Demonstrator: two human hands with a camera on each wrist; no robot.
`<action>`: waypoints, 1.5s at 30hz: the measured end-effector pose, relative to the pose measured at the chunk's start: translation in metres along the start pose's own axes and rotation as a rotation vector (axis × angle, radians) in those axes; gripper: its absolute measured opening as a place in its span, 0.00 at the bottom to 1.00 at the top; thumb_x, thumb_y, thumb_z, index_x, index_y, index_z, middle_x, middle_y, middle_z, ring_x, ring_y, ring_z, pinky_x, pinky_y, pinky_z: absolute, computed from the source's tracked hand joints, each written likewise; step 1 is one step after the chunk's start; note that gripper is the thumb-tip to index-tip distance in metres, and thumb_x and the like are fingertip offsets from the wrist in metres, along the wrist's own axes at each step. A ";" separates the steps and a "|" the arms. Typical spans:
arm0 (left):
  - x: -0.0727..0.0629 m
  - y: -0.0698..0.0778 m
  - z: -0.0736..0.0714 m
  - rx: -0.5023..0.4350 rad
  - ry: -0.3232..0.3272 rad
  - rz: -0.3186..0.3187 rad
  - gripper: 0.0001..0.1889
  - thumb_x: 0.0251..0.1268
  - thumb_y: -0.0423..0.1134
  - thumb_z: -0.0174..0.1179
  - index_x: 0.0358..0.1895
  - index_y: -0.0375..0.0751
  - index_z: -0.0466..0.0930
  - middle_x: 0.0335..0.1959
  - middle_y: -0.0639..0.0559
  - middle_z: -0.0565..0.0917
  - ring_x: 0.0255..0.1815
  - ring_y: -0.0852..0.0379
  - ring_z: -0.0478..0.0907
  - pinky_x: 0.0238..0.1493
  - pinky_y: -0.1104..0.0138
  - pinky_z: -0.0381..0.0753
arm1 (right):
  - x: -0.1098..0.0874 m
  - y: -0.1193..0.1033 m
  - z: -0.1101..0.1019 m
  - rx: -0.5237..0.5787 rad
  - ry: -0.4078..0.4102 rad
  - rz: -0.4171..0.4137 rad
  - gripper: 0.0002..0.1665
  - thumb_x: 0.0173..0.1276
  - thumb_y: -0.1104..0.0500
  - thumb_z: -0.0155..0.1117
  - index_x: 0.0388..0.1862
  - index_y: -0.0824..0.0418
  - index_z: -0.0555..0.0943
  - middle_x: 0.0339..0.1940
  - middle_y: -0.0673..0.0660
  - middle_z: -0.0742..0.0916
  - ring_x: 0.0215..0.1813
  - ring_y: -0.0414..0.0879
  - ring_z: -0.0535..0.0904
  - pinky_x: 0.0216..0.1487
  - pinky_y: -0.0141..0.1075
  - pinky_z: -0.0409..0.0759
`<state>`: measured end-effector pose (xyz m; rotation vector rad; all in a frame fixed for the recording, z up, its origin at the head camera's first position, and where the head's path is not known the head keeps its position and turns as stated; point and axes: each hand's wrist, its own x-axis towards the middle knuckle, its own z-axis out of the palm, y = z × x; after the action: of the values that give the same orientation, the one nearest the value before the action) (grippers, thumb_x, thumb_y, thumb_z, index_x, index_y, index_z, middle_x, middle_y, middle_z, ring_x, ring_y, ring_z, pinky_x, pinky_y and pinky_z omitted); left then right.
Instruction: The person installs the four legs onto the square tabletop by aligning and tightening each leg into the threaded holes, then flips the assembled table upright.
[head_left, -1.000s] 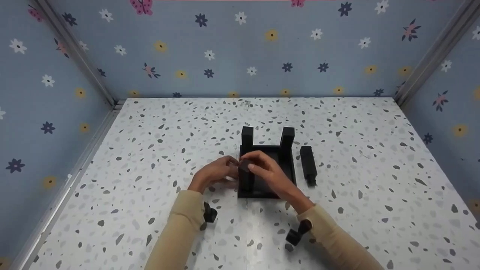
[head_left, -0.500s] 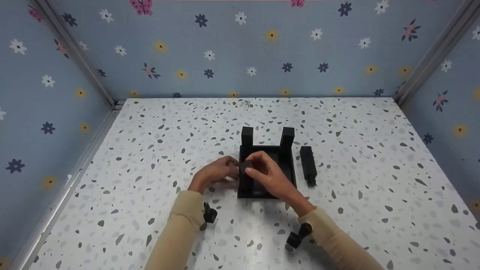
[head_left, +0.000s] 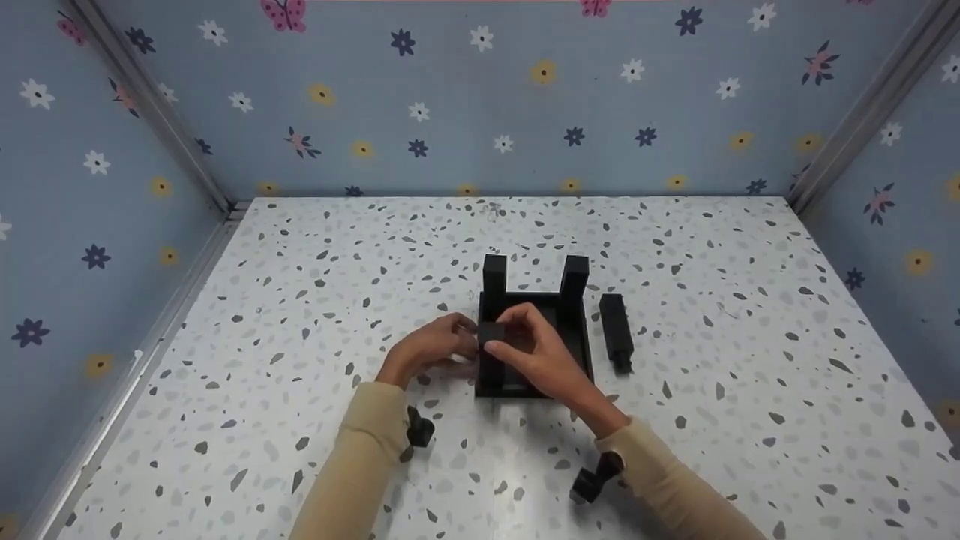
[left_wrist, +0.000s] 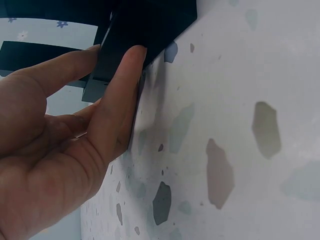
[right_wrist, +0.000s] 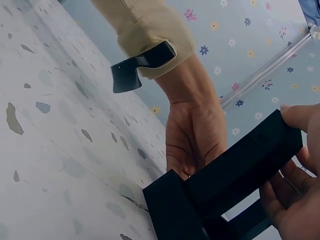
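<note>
A black square tray-like base [head_left: 525, 392] with a raised rim lies on the table. From its near left corner stands a black square leg [right_wrist: 245, 160]. My right hand [head_left: 551, 364] pinches the top of that leg between thumb and fingers. At the left side of the base, my left hand [head_left: 435, 343] grips its edge; in the left wrist view the fingers [left_wrist: 120, 100] lie along the dark part, partly hidden by it. Two more black legs stand upright at the far corners, a left leg [head_left: 495, 276] and a right leg [head_left: 575, 277].
A loose black leg [head_left: 616, 330] with a narrower peg end lies to the right of the base. The speckled white table [head_left: 750, 337] is bounded by blue flowered panels [head_left: 480, 97] at the back and sides. Each sleeve carries a small black wrist mount [right_wrist: 142, 67].
My right thumb and fingers have shifted slightly around the top of the near left leg, which now looks turned squarer to the base. The left hand stays in place.
</note>
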<state>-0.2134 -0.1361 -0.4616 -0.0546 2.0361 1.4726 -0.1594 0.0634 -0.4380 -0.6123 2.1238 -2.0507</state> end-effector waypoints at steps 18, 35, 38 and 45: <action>0.000 0.000 0.000 0.027 0.003 0.003 0.25 0.55 0.34 0.61 0.60 0.41 0.69 0.48 0.45 0.81 0.50 0.50 0.80 0.56 0.58 0.78 | 0.004 0.007 -0.002 0.041 0.005 -0.027 0.15 0.74 0.60 0.53 0.55 0.66 0.73 0.55 0.65 0.76 0.54 0.46 0.75 0.55 0.33 0.76; 0.000 -0.001 0.001 0.038 0.018 -0.008 0.25 0.58 0.35 0.62 0.60 0.42 0.69 0.51 0.45 0.79 0.50 0.50 0.79 0.56 0.58 0.79 | 0.009 0.005 -0.004 0.120 -0.157 -0.016 0.20 0.75 0.57 0.49 0.60 0.67 0.74 0.61 0.70 0.75 0.58 0.48 0.74 0.60 0.38 0.73; -0.001 0.000 0.001 0.049 0.019 -0.014 0.24 0.58 0.37 0.63 0.59 0.43 0.70 0.50 0.46 0.80 0.50 0.50 0.80 0.57 0.57 0.77 | 0.008 0.006 -0.005 0.126 -0.145 -0.019 0.20 0.74 0.59 0.51 0.59 0.68 0.73 0.58 0.69 0.75 0.54 0.48 0.74 0.56 0.36 0.74; -0.002 0.001 0.001 0.037 0.010 -0.009 0.23 0.58 0.37 0.63 0.58 0.43 0.71 0.48 0.46 0.81 0.49 0.50 0.80 0.58 0.56 0.77 | 0.006 0.006 -0.005 0.097 -0.123 -0.029 0.19 0.72 0.60 0.55 0.58 0.68 0.72 0.55 0.63 0.77 0.54 0.49 0.76 0.57 0.37 0.76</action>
<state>-0.2115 -0.1351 -0.4602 -0.0557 2.0675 1.4313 -0.1677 0.0664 -0.4425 -0.7385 1.9476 -2.0586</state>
